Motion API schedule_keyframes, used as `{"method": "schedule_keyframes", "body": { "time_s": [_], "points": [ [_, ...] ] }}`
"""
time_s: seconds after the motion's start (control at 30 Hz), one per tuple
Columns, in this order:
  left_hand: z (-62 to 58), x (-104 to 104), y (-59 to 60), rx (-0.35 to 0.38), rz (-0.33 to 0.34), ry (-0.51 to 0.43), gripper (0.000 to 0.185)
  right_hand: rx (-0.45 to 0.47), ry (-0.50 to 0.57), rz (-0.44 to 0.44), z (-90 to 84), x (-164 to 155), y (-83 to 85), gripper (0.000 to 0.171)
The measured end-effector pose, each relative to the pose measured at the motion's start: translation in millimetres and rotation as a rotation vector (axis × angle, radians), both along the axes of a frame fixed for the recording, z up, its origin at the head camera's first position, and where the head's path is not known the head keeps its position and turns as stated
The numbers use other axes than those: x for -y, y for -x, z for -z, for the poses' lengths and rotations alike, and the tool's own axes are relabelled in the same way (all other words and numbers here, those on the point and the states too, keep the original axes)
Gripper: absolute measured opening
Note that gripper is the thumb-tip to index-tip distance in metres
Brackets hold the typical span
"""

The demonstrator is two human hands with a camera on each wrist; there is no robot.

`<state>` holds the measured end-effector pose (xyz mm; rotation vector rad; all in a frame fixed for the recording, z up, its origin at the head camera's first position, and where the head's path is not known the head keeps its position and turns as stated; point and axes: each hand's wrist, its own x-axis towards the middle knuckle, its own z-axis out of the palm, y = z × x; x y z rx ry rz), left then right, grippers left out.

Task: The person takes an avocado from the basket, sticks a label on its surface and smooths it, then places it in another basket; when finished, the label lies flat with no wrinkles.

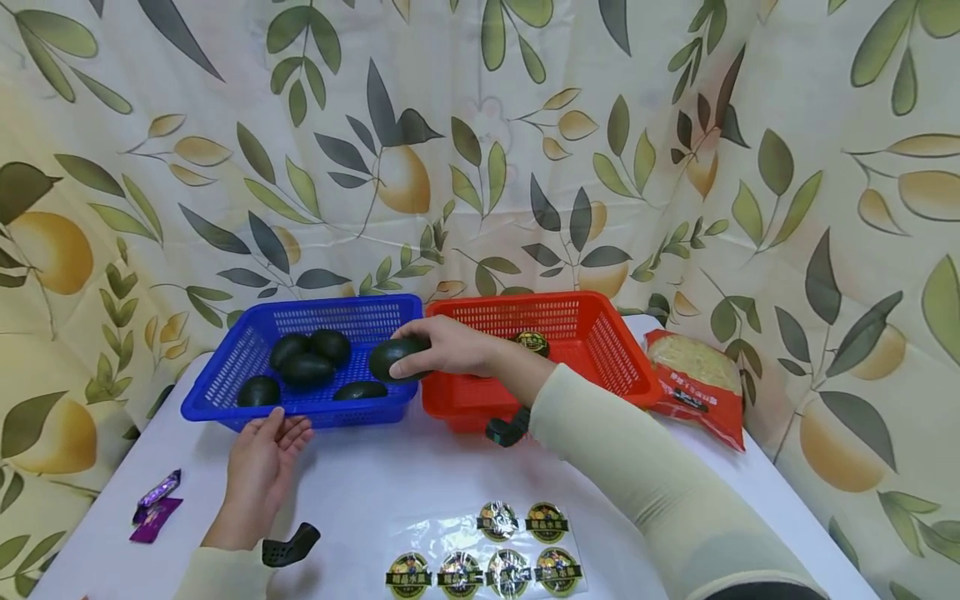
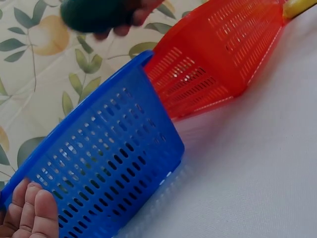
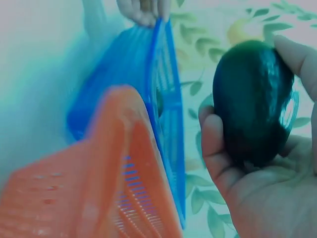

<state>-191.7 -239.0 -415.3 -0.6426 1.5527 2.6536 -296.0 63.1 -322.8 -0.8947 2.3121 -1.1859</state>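
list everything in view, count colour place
blue basket: one, blue, left on table
red basket: one, red, right of blue
avocados: five, dark green, blue basket; one, right hand
stickered fruit: one visible, dark, red basket
bag: one, red, right of red basket
stickers: six, black-gold, on clear sheet, front
small packets: two, purple, front left
table: one, white, below
cloth: count unclear, leaf-printed cream, behind table
wrist cameras: two, black, wrists
sleeves: two, cream, arms
left hand: one, blue basket's rim
right hand: one, holding avocado
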Motion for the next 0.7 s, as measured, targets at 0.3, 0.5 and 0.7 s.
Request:
{"method": "schedule_keyframes", "body": {
  "time_s": [0.3,0.5,0.7],
  "points": [
    [1.0,1,-0.5,-0.004,-0.016,-0.014,0.019,-0.079,0.026,0.061,27.2,-50,-78.1,0.051],
    [0.2,0,-0.7,0.001,-0.024,-0.035,0.019,-0.079,-0.019,0.103,59.0,-67,-120.0,0.054],
    [-1.7,-1,0.0,0.007,-0.028,-0.068,0.022,-0.062,-0.123,0.226,93.9,-73,-124.3,0.06]
  ]
}}
